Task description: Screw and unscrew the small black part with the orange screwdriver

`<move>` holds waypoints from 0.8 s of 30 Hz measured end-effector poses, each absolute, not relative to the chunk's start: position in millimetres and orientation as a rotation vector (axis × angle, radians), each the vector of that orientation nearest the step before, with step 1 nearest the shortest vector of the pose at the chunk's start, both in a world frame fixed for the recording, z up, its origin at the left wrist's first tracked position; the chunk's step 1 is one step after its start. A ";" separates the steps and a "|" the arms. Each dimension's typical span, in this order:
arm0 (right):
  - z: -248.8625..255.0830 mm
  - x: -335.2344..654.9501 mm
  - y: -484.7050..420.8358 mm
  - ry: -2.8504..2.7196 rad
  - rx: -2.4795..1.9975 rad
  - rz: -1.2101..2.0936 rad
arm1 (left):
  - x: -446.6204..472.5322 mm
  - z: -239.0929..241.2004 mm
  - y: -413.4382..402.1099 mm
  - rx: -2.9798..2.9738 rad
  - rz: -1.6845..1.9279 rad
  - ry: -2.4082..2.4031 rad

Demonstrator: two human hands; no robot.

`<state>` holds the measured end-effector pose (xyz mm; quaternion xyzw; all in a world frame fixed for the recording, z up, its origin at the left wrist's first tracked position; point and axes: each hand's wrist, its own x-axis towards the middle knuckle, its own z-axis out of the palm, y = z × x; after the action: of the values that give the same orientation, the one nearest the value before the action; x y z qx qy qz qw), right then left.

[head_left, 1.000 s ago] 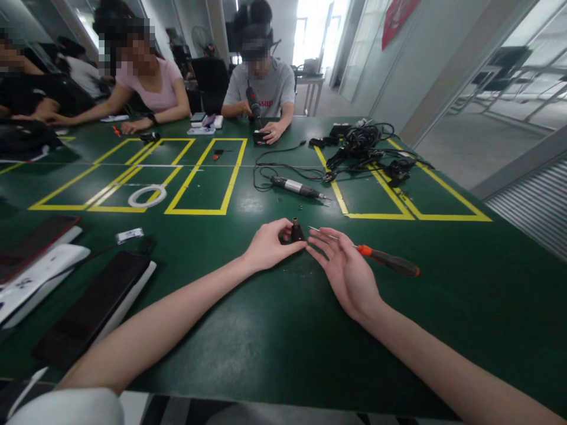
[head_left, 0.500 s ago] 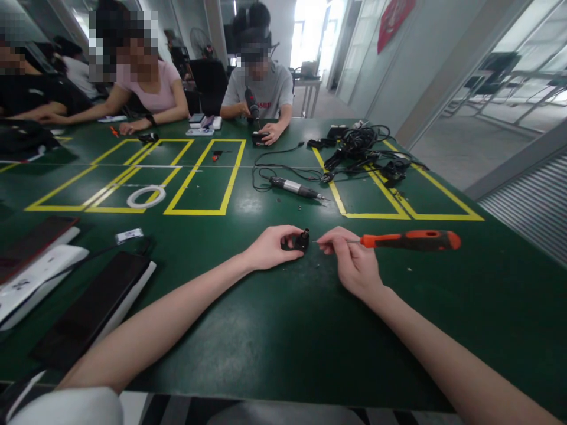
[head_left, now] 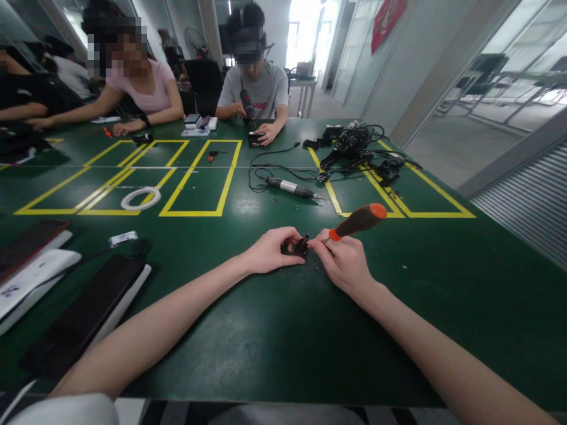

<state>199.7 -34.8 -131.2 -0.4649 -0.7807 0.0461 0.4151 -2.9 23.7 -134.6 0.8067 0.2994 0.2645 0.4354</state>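
My left hand curls around a small black part on the green table, thumb on the near side and fingers on the far side. A short round post sticks up from this part; its exact kind I cannot make out. My right hand is closed on a screwdriver with an orange and dark grey handle. The handle leans up and to the right above the hand. My right fingertips are close against the black part, and the screwdriver's tip is hidden there.
Beyond my hands lies a corded electric screwdriver; a heap of black cables is at the back right. A white ring and a dark flat device are on the left. Across the table a co-worker holds a power tool.
My right hand has moved left to the black part. The screwdriver has swung from lying nearly level to a raised slant. The left hand keeps its hold.
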 end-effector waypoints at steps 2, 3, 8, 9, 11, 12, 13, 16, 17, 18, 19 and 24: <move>-131.6 199.3 -35.1 -1.999 -1.193 0.059 | -2.7 -134.5 23.1 2.006 0.647 0.753; -131.7 198.8 -35.3 -2.021 -1.210 0.040 | -2.6 -134.6 22.9 2.006 0.643 0.758; -130.2 195.1 -35.1 -2.006 -1.216 -0.012 | -2.6 -134.2 24.0 2.017 0.633 0.727; -129.7 194.5 -34.9 -1.993 -1.196 0.032 | -2.9 -134.0 24.6 2.025 0.633 0.715; -128.1 193.8 -34.7 -1.978 -1.157 0.171 | -3.8 -134.0 25.6 2.054 0.624 0.690; -127.0 193.8 -34.7 -1.976 -1.143 0.234 | -4.2 -134.2 26.1 2.072 0.614 0.673; -125.9 193.7 -34.8 -1.974 -1.131 0.275 | -4.6 -134.8 26.5 2.092 0.598 0.652; -122.7 192.3 -34.7 -1.955 -1.100 0.282 | -5.6 -137.9 28.1 2.134 0.547 0.599; -122.0 191.1 -34.4 -1.944 -1.084 0.277 | -5.9 -138.6 28.8 2.123 0.549 0.597; -121.7 189.6 -34.1 -1.933 -1.063 0.287 | -6.1 -138.3 29.3 2.090 0.573 0.597; -121.9 187.8 -33.5 -1.922 -1.040 0.312 | -6.4 -136.7 29.5 2.042 0.615 0.600; -127.0 181.1 -30.7 -1.814 -1.008 0.477 | -6.5 -104.5 22.0 1.875 1.024 0.534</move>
<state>181.1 -30.7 -127.0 -0.4140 -0.7452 0.1961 0.4846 -6.5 22.0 -104.5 0.7592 0.2163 0.4148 0.4526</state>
